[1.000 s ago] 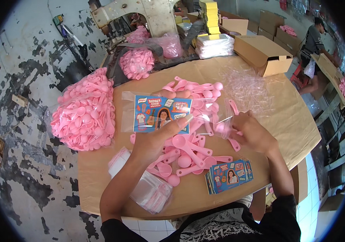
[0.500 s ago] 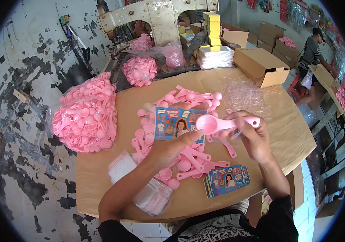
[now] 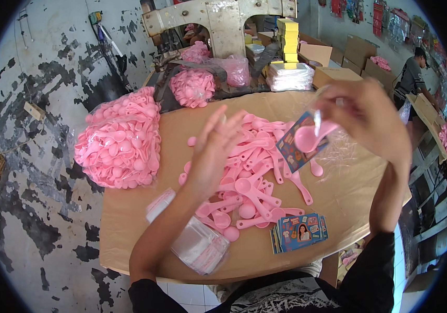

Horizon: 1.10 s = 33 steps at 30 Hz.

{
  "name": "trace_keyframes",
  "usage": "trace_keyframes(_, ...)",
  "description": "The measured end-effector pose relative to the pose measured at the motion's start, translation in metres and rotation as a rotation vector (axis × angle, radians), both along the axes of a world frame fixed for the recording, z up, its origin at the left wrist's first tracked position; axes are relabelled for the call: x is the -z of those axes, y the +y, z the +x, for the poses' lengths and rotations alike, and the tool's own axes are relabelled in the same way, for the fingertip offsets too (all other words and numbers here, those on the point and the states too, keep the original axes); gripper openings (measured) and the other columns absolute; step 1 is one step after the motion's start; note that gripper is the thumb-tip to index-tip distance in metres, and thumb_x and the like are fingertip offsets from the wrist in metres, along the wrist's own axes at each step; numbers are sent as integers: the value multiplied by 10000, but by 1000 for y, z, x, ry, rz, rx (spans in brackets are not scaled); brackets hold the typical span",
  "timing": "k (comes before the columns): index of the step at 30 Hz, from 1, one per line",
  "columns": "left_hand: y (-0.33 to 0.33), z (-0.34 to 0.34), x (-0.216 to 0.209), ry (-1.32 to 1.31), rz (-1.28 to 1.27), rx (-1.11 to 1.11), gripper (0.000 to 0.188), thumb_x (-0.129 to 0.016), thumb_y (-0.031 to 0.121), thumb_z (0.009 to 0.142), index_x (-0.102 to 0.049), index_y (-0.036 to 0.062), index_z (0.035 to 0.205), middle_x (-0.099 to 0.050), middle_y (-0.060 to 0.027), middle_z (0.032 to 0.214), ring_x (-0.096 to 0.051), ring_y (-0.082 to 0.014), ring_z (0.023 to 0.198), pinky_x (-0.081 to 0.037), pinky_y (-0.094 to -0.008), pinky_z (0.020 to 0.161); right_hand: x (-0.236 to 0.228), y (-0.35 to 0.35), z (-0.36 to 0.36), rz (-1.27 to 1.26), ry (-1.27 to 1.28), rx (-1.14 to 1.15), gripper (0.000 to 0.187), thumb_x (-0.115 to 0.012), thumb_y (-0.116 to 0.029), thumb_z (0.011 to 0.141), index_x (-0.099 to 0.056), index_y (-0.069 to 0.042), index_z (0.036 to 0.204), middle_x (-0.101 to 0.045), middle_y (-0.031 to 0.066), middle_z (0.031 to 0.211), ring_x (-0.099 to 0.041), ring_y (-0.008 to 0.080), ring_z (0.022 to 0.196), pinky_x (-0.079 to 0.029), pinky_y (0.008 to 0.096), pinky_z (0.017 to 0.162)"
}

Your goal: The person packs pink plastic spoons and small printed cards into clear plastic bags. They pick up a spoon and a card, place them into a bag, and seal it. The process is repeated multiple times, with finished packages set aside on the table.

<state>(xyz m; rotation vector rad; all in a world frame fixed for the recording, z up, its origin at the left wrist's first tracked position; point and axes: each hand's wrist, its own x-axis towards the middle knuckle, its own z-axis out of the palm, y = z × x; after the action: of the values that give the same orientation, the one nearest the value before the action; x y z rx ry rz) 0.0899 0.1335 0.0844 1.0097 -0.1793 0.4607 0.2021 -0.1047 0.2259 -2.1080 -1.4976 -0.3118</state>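
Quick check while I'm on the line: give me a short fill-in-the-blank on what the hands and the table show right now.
1. The right hand holds a pink ____ together with a printed card in a clear bag.
2. The left hand is open and holds ____.
3. The loose spoons on the table are all ____ in colour.
4. The stack of printed cards lies nearer the ____ hand.

Missing words: spoon; nothing; pink; right

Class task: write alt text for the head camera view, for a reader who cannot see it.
A person's right hand lifts a pink plastic spoon and a printed card above a brown table; the left hand hovers open over loose pink spoons. A bulging bag of spoons lies left.
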Motion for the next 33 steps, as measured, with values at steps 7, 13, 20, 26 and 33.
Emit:
trace_keyframes(7,-33,-14,-21,82,877,-246,653,-632,192,923,-288,-3,1444,-431,-201,1411,-430,-255,1319,-340,-372,1091,14,27,9,-88,155,-70,148,-634,-116,847,-684,23,853,-659,143,681,-619,232,545,-485,343,561)
trace_keyframes(13,-55,-10,10,155,999,-128,522,-627,135,922,-379,-25,1353,-555,-127,1155,-560,-183,1063,-458,-342,919,71,70,-13,171,360,-295,175,-619,-117,875,-671,49,891,-645,117,653,-574,157,530,-461,305,531)
trace_keyframes(20,-22,-14,-3,188,879,90,434,-575,100,946,-445,-18,1343,-568,-101,1193,-551,-147,1105,-467,-297,925,73,69,13,405,370,-277,145,-615,-73,929,-668,-1,1044,-675,9,935,-554,15,742,-453,201,640)
trace_keyframes(26,-11,-23,-26,446,583,261,408,-575,167,975,-458,-21,1318,-562,-86,1210,-556,-141,1122,-467,-285,938,77,60,22,179,743,-350,132,-677,-41,887,-671,-10,1015,-659,-12,871,-539,1,713,-436,203,609)
trace_keyframes(33,-20,-17,-20,365,602,-149,305,-393,202,1054,-554,1,1218,-573,17,892,-515,-29,789,-425,-208,655,87,70,18,479,-60,-223,195,-720,-34,797,-698,-72,987,-647,30,866,-600,154,785,-483,287,619)
